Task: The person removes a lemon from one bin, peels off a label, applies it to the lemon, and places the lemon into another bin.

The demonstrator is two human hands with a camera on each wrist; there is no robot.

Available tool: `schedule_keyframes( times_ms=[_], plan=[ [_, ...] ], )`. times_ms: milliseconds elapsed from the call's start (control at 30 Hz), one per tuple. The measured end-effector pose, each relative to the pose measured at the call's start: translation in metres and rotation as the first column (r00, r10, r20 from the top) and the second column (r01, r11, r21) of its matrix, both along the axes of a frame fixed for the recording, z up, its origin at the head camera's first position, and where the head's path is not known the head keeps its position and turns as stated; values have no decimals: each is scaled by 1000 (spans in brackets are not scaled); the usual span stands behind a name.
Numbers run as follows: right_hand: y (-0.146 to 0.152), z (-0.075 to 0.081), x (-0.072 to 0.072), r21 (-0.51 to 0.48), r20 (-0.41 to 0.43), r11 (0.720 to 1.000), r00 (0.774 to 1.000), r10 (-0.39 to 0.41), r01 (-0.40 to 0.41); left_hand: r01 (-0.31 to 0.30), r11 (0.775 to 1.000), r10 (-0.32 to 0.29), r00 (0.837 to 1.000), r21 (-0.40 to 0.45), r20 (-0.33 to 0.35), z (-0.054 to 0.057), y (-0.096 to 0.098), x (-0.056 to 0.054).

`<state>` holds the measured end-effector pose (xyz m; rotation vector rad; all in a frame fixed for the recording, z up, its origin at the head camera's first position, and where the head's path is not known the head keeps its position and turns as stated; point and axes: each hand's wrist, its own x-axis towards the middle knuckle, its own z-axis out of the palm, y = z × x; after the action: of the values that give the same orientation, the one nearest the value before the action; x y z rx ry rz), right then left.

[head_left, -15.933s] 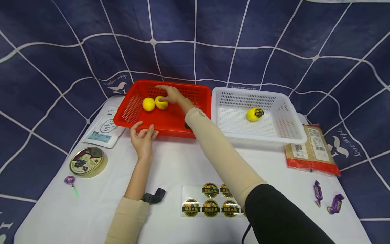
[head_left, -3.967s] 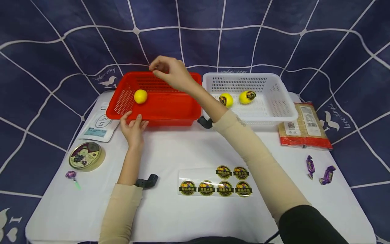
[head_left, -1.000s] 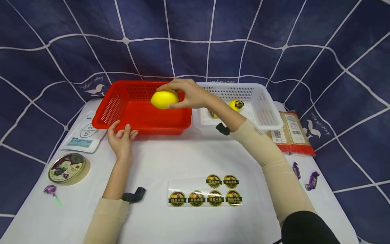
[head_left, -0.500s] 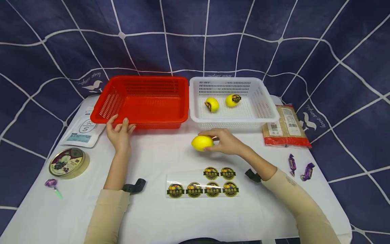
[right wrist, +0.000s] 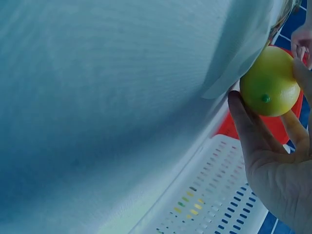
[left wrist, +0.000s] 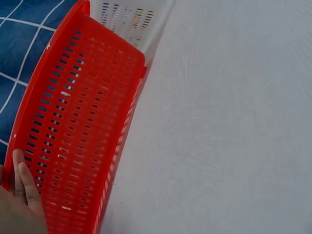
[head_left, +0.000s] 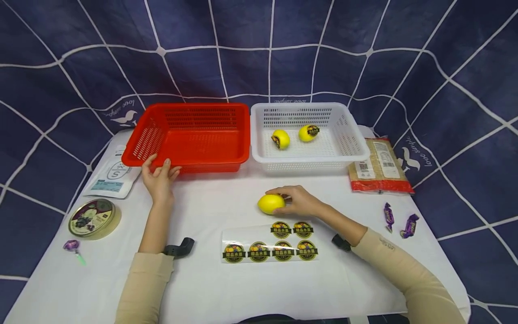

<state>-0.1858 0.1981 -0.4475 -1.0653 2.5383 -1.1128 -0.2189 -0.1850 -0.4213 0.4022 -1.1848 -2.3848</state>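
Observation:
My right hand [head_left: 302, 201] holds a yellow lemon [head_left: 270, 204] between thumb and fingers, low over the white tablecloth, just behind a sheet of round fruit stickers [head_left: 244, 235]. The right wrist view shows that lemon's [right wrist: 270, 83] green-tipped end, with fingers on either side. My left hand [head_left: 158, 183] grips the front rim of a red plastic basket [head_left: 210, 167] near its left corner. In the left wrist view two fingers [left wrist: 30, 187] lie against the basket's outer wall. Two lemons, one left [head_left: 282, 140] and one right [head_left: 306, 133], each bearing a dark round sticker, lie in the white basket [head_left: 311, 165].
A silver-white pouch [head_left: 111, 180], a round tin [head_left: 94, 219] and a purple lollipop [head_left: 73, 245] lie at left. At right are a brown bag with red edging [head_left: 378, 168] and two purple wrapped candies, one left [head_left: 388, 217] and one right [head_left: 409, 226]. A patterned blue cloth [head_left: 243, 49] hangs behind.
My right hand has carried the lemon from the red basket down to the table by the sticker sheet. Earlier, another lemon and two stickers left their places; the white basket gained a stickered lemon.

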Motion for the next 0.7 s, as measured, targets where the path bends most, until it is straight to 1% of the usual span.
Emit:
schedule_keyframes(
  times_ms=[100, 133, 167, 200, 267, 333, 367, 400, 433, 467, 500, 533, 567, 600, 633, 667, 700],
  plan=[
    [0, -1, 0, 12, 0, 1000, 1000, 4, -4, 38, 999, -38, 998, -15, 46, 1, -1, 4],
    [-1, -2, 0, 11, -2, 1000, 1000, 5, -5, 42, 999, -41, 998, -15, 54, 1, -1, 6],
    [0, -2, 1, 10, -6, 1000, 1000, 6, -6, 27, 1000, -26, 998, -12, 53, 1, -1, 8],
    [0, -2, 1, 9, -11, 1000, 1000, 2, -2, -3, 1000, 3, 999, -13, 53, 1, 0, 10],
    [2, 1, 4, -3, -14, 1000, 1000, -16, 16, -89, 996, 88, 995, 5, 40, 0, 4, 17],
    [8, 4, 9, -23, -10, 998, 998, -57, 56, -183, 983, 182, 983, 7, 19, -2, 12, 27],
    [11, 6, 12, -36, -6, 996, 996, -85, 85, -213, 977, 213, 977, -1, 5, -3, 17, 32],
    [15, 8, 16, -52, -2, 992, 993, -118, 117, -219, 975, 219, 976, -26, 2, -4, 24, 38],
    [19, 10, 20, -73, 6, 986, 989, -148, 148, -192, 980, 192, 981, -59, -3, -5, 32, 44],
    [24, 12, 24, -88, 10, 979, 983, -182, 182, -134, 983, 136, 991, -126, 4, -7, 40, 50],
    [28, 13, 28, -102, 13, 972, 977, -211, 211, -45, 976, 49, 999, -212, 16, -9, 48, 56],
    [32, 15, 33, -115, 13, 965, 972, -236, 236, 70, 948, -59, 997, -310, 43, -12, 56, 62],
    [35, 16, 36, -126, 13, 958, 966, -259, 258, 201, 884, -178, 980, -422, 93, -15, 64, 67],
    [37, 17, 40, -134, 12, 952, 961, -277, 276, 330, 780, -297, 943, -532, 150, -19, 71, 73],
    [39, 18, 43, -145, 13, 945, 956, -294, 292, 439, 650, -402, 891, -620, 210, -23, 77, 77],
    [40, 18, 46, -151, 11, 939, 950, -311, 309, 514, 506, -484, 834, -693, 265, -28, 82, 81],
    [40, 19, 48, -162, 13, 933, 946, -323, 321, 561, 371, -548, 776, -740, 313, -33, 86, 84]
  ],
)
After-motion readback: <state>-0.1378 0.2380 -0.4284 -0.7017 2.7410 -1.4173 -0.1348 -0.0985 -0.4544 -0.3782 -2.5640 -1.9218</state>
